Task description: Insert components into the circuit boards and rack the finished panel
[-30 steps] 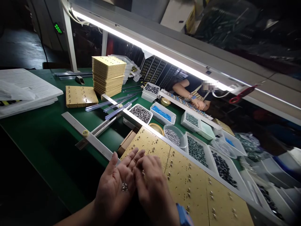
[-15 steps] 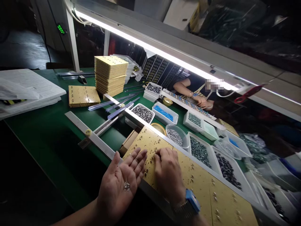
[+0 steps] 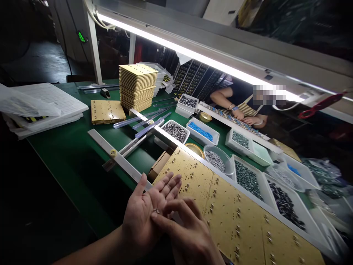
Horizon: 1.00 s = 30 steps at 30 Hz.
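My left hand [image 3: 146, 209] lies palm up with fingers stretched, and small silvery parts [image 3: 156, 211] rest in its palm. Over that palm, my right hand [image 3: 187, 228] pinches at the parts with thumb and index finger; its fingertips partly hide them. Below and to the right of both hands, a row of yellow boards [image 3: 226, 206] carrying small metal pieces sits in a metal frame [image 3: 121, 162].
Beyond the frame stand bins of silvery pins [image 3: 174, 131], blue parts [image 3: 200, 132], green parts [image 3: 248, 178] and black parts [image 3: 285, 206]. Board stacks [image 3: 138, 88] rise at the back left. Another person's hands [image 3: 245, 118] work across the table.
My right hand has moved left from the boards to my left palm, its fingertips now at the small parts. The scene has shifted slightly right in view.
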Each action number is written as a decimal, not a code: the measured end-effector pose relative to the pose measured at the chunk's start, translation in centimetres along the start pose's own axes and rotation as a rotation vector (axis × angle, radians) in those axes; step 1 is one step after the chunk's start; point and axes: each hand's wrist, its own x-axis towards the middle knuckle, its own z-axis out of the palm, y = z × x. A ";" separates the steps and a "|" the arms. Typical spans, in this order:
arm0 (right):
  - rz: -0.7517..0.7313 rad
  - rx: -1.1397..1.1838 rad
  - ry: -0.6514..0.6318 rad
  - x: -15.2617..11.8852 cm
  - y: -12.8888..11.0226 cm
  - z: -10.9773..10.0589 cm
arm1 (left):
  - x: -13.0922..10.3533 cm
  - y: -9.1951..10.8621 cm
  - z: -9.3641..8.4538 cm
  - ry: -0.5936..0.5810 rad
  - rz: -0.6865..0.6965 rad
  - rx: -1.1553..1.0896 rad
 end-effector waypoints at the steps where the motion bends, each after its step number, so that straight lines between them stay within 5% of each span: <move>1: 0.005 -0.035 0.021 0.0 0.0 0.2 | 0.0 0.0 0.2 0.016 -0.003 -0.009; 9: 0.016 -0.044 0.067 -0.1 0.2 0.2 | -0.1 0.0 0.2 0.021 -0.007 -0.036; 15: 0.244 -0.056 0.180 1.0 0.5 0.0 | 0.0 0.1 -0.2 -0.002 -0.025 0.004; 22: 0.386 -0.032 0.104 2.4 0.1 1.8 | 0.1 -0.2 -2.1 -0.160 0.015 0.030; 30: 0.435 0.011 0.045 2.1 0.4 1.4 | 0.2 -0.1 -1.8 -0.169 0.012 0.025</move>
